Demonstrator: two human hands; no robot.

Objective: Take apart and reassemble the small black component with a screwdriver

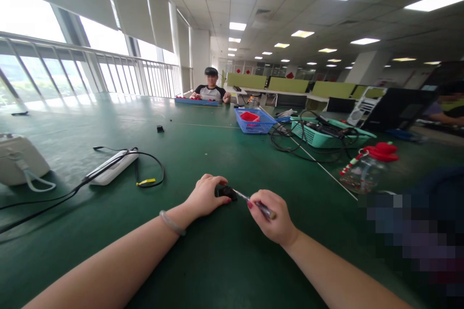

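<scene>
My bare left hand [206, 196], a pale bangle on its wrist, curls palm-down at twelve o'clock, while my right hand [271, 222], at one o'clock, pinches closed, both forearms reaching forward.

**A wide green table and what rests on it**

We see a broad green table [224, 260] running far back toward the windows. At its left edge sits a white box [18, 159] with a pale cord. Near it lies a white power strip [112, 166], its black cable [148, 174] looped beside it and trailing off to the left. A small black block [160, 129] lies alone farther back. To the right stand a blue basket [253, 123] holding something red and, just beside it, a teal basket [326, 135] with dark cables spilling onto the table. A clear bottle with a red cap [366, 166] lies on its side near the right edge. A small black part [225, 191] rests near the middle front.
</scene>
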